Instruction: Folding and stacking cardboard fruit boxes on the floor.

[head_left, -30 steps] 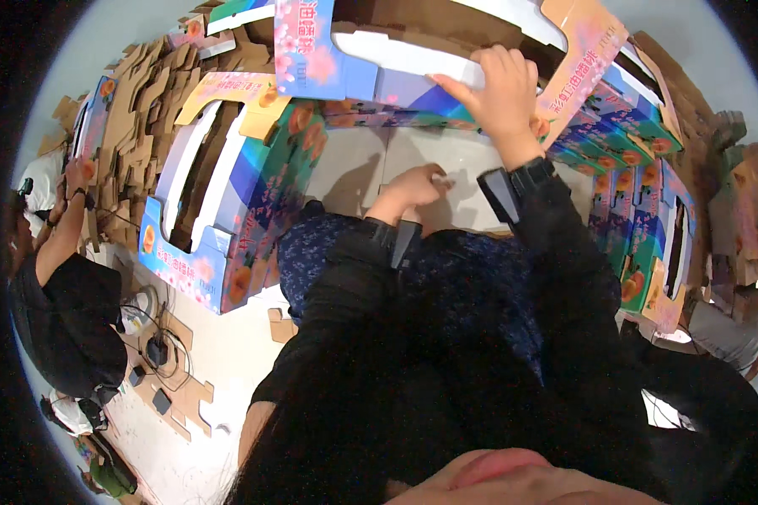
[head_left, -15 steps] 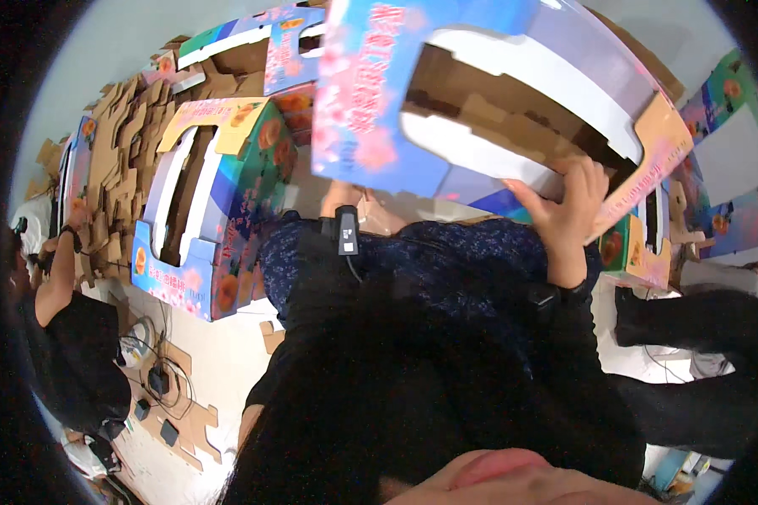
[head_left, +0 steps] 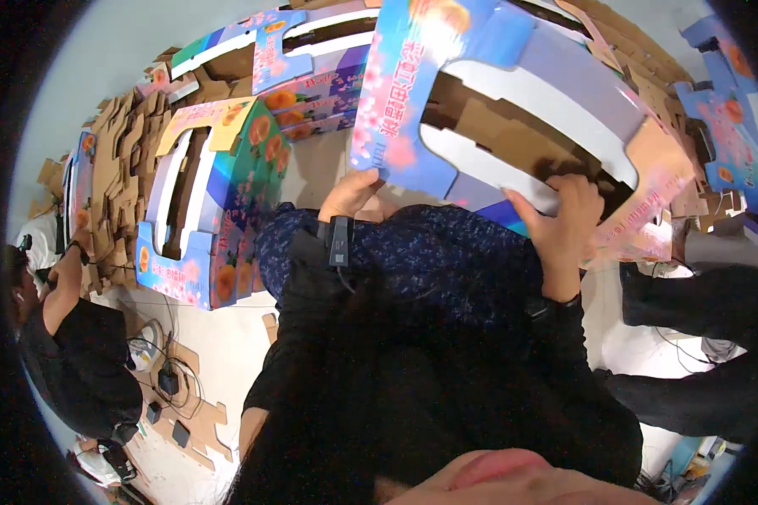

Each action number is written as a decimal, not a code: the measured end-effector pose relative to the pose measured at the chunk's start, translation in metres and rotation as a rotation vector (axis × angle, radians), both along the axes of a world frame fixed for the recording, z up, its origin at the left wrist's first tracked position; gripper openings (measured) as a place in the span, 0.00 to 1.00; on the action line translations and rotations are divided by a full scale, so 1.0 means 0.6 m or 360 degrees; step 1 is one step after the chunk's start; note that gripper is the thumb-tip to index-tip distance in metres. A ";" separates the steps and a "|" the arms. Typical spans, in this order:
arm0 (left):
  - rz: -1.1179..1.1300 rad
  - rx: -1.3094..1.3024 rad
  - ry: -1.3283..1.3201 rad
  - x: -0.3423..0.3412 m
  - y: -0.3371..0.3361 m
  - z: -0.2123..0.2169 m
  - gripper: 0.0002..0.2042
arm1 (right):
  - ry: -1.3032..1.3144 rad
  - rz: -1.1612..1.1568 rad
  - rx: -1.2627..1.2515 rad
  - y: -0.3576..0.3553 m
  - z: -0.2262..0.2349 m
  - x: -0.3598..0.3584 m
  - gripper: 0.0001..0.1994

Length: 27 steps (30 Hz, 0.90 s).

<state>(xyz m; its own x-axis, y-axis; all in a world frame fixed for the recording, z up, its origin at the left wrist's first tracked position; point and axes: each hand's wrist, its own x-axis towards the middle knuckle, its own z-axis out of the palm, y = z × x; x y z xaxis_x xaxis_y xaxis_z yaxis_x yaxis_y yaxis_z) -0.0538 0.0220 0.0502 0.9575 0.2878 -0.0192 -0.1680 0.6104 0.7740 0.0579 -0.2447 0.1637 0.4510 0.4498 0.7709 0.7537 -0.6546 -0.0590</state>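
A large carton, blue, purple and peach with pink blossoms and fruit printed on it, is tilted in front of me. A long opening edged by white flaps shows its brown inside. My right hand is closed on the near edge of that opening, its fingertips over the white flap and its thumb spread to the left. At the carton's lower left corner, my left hand grips from below; most of its fingers are hidden behind the carton.
A similar carton stands to my left, with more printed cartons behind. Brown cardboard pieces are piled at the far left. Another person is at the left; dark-clothed legs are at the right. Cables lie on the floor.
The held carton has shifted to the right and turned a little. My left hand has come into fuller view at its lower left corner. The right hand keeps its hold.
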 end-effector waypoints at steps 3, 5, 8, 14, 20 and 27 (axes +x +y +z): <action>-0.0010 0.0040 0.0095 0.019 0.016 -0.051 0.34 | 0.0166 0.0008 -0.0043 0.004 0.001 -0.007 0.22; 0.0029 -0.0181 -0.0051 0.028 0.007 -0.063 0.33 | 0.0133 0.0181 0.0129 0.002 0.006 -0.006 0.22; 0.0054 -0.0235 -0.0141 0.044 0.005 -0.059 0.32 | -0.0424 0.0285 0.0547 -0.036 0.024 0.006 0.24; -0.0064 -0.0298 -0.0260 0.066 0.000 -0.037 0.33 | 0.0606 0.0040 0.1419 -0.129 -0.015 0.124 0.30; 0.0008 -0.0278 -0.0141 0.067 0.001 -0.047 0.34 | 0.2132 0.0088 0.2065 -0.183 -0.099 0.091 0.25; -0.0101 -0.0323 -0.0269 0.068 0.021 -0.065 0.36 | 0.1797 0.0785 0.1961 -0.256 -0.215 0.189 0.23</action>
<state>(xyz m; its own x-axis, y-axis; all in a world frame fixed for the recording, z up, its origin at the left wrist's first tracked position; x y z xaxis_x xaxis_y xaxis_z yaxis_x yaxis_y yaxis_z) -0.0129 0.0349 0.0114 0.9681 0.2334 0.0910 -0.2405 0.7639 0.5989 0.1716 -0.3985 0.0347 0.9757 0.1402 0.1684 0.0926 0.4328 -0.8967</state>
